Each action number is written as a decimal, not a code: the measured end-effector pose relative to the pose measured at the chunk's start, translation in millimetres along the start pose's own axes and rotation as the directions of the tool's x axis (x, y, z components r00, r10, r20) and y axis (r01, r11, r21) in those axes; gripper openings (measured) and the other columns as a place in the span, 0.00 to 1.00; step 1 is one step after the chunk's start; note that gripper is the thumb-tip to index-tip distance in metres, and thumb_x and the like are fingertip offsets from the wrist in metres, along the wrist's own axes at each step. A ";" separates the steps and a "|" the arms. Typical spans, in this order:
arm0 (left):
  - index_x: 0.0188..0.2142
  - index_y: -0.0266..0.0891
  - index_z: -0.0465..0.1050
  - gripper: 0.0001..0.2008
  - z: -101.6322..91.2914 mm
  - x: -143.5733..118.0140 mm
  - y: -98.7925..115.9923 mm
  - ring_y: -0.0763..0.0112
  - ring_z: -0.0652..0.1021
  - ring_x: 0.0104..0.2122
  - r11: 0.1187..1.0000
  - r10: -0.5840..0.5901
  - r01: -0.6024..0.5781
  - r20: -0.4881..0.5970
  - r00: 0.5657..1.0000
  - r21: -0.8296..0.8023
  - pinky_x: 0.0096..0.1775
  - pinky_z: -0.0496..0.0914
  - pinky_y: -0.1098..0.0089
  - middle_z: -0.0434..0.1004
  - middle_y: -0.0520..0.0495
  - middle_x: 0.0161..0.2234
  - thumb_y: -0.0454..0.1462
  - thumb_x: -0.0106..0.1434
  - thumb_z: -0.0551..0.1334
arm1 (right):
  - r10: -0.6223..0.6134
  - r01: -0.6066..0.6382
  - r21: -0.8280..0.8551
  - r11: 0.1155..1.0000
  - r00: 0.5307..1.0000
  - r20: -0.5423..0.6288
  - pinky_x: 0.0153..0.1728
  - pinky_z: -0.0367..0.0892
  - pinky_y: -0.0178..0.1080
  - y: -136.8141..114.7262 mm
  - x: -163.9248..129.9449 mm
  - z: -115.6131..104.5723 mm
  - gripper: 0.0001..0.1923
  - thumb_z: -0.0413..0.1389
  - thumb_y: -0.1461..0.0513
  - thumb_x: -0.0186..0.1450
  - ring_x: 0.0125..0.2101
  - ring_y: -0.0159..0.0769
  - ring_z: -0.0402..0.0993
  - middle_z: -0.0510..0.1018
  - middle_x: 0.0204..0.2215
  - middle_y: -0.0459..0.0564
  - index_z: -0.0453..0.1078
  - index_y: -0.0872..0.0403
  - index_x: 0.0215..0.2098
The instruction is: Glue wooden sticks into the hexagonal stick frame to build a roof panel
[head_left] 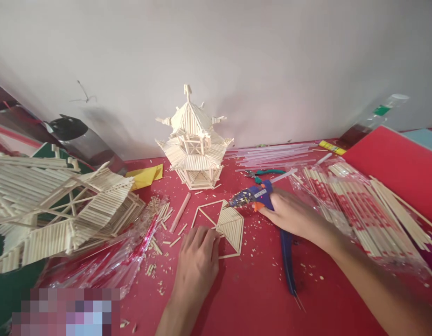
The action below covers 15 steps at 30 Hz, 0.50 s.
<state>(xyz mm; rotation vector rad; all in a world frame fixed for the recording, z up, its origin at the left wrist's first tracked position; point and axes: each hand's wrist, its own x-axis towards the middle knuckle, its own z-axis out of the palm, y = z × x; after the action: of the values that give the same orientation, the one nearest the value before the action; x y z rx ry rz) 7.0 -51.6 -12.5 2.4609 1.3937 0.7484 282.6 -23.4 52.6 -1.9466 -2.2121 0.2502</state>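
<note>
My right hand is wrapped round a blue glue gun with an orange trigger and a clear glue stick in its back. The gun's nozzle points left, close to the top corner of a flat hexagonal stick frame. Thin wooden sticks fill the right part of this frame; its left part shows bare spokes. My left hand lies over the frame's lower left side, fingers curled and thumb near the centre; its fingertips are partly hidden. Below my right hand shows a blue curved handle.
A stick pagoda stands by the wall. Left lies a larger stick structure, with a yellow paper behind. Green-handled pliers, glue sticks and packaged chopsticks are to the right. Offcuts litter the red table.
</note>
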 end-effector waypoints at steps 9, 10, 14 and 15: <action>0.41 0.43 0.72 0.11 1.6 0.4 1.9 0.62 0.76 0.38 0.999 0.022 -0.022 -0.009 1.000 0.043 0.42 0.71 0.62 0.78 0.47 0.38 0.27 0.69 0.57 | 0.088 -0.039 -0.283 0.958 0.983 0.163 0.37 0.71 0.44 -8.9 35.8 13.4 0.13 0.53 0.57 0.73 0.39 0.52 0.84 0.84 0.42 0.62 0.76 0.58 0.45; 0.41 0.43 0.72 0.11 1.5 0.0 1.9 0.62 0.76 0.39 0.999 0.022 -0.022 -0.008 1.000 0.044 0.42 0.71 0.62 0.78 0.47 0.39 0.26 0.69 0.57 | 0.094 -0.038 -0.298 0.954 0.980 0.174 0.36 0.72 0.44 -8.0 37.3 14.4 0.14 0.53 0.57 0.73 0.38 0.52 0.84 0.84 0.41 0.63 0.76 0.58 0.44; 0.41 0.43 0.72 0.13 1.5 -1.3 2.3 0.61 0.76 0.39 0.998 0.019 -0.019 -0.001 1.000 0.066 0.43 0.70 0.61 0.78 0.47 0.39 0.24 0.66 0.57 | 0.115 -0.046 -0.322 0.946 0.973 0.200 0.36 0.72 0.46 -4.1 38.4 15.5 0.15 0.54 0.57 0.73 0.38 0.56 0.84 0.84 0.39 0.65 0.77 0.60 0.43; 0.41 0.43 0.72 0.13 1.7 -1.4 2.5 0.60 0.76 0.39 0.997 0.016 -0.016 0.005 1.000 0.072 0.43 0.70 0.61 0.78 0.47 0.39 0.24 0.66 0.57 | 0.119 -0.050 -0.320 0.946 0.972 0.202 0.36 0.72 0.46 -3.7 37.6 14.5 0.15 0.54 0.56 0.73 0.38 0.56 0.84 0.84 0.39 0.65 0.76 0.60 0.43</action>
<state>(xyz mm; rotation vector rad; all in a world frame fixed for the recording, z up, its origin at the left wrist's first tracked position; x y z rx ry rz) 9.2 -54.1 -13.3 2.5294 1.4248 0.7077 270.8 13.3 40.5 -2.2827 -2.4350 0.1365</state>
